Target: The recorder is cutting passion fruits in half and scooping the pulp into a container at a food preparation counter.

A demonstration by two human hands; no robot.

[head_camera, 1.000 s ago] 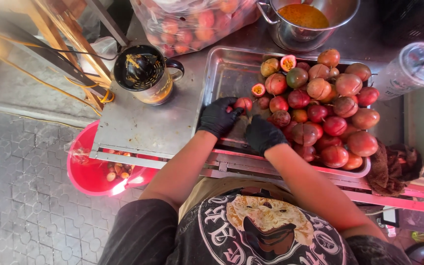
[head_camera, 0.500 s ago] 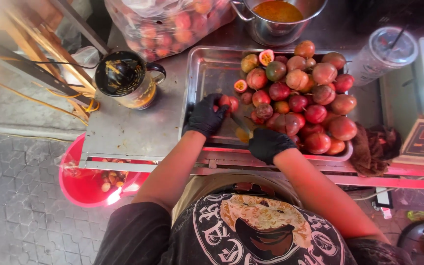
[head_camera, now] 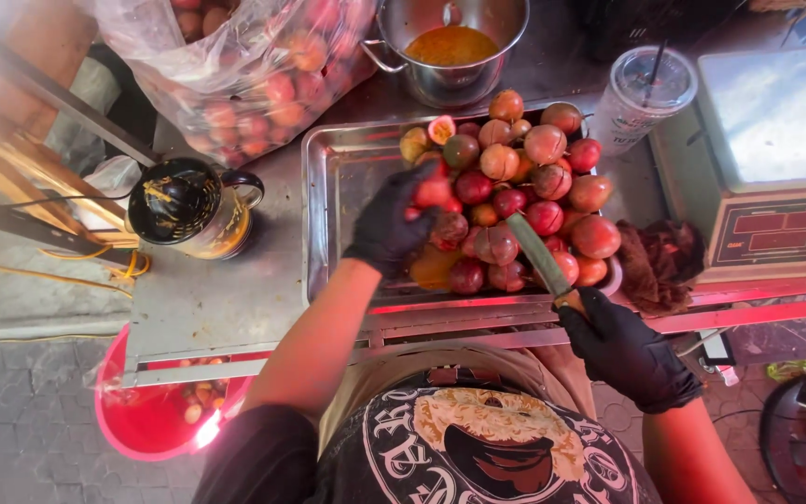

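My left hand (head_camera: 394,219), in a black glove, closes around a red passion fruit (head_camera: 433,191) at the left edge of the fruit pile (head_camera: 524,177) in a steel tray (head_camera: 338,187). A cut half fruit (head_camera: 440,128) lies at the pile's far left. My right hand (head_camera: 629,350), also gloved in black, grips the handle of a knife (head_camera: 538,252) near the counter's front edge. The blade points up and left over the front of the pile.
A black-lidded jug (head_camera: 184,205) stands left of the tray. Behind are a clear bag of fruit (head_camera: 244,75) and a steel pot of orange pulp (head_camera: 450,47). A plastic cup with a straw (head_camera: 646,98) and a scale (head_camera: 776,159) sit right. A red bucket (head_camera: 156,420) is below left.
My right hand has pulled back from the pile toward my body and now shows the knife. My left hand has taken hold of a red fruit at the pile's left edge.
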